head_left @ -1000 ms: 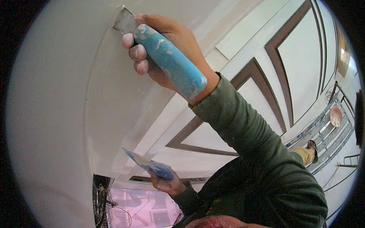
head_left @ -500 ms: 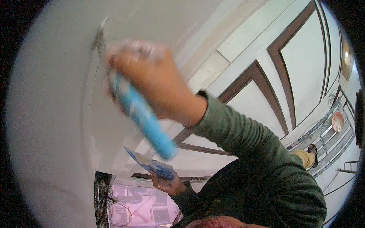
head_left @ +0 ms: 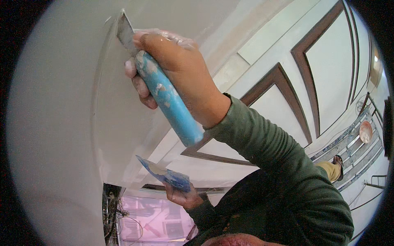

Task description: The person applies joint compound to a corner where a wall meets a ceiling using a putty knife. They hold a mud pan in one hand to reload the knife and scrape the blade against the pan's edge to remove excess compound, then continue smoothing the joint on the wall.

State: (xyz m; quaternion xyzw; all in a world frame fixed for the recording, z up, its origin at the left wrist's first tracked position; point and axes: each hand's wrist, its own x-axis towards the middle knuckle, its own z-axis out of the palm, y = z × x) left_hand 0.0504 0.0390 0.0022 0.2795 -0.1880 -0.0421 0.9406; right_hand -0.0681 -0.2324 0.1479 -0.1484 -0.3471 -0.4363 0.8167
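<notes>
My right hand [head_left: 176, 61] is raised, its fingers wrapped round a putty knife [head_left: 170, 102] with a blue handle spotted with dried filler. The steel blade points up and left, close to a pale plastered surface [head_left: 61, 115]; whether its tip touches there I cannot tell. White paste smears my fingers. Lower down, my left hand [head_left: 184, 197] grips a flat blue spreader [head_left: 166, 174] that carries a layer of whitish filler on its face.
White panels with brown angular trim [head_left: 301, 53] span the right side. At far right, a slatted platform [head_left: 349, 147] bears an orange bowl [head_left: 365, 132] and a sandalled foot [head_left: 338, 167]. Wires hang in a dark opening [head_left: 111, 211] at lower left, beside a pinkish lit area [head_left: 156, 217].
My right hand has moved right and slightly up with the putty knife, and the blade now shows more fully. My left hand and the spreader have hardly shifted.
</notes>
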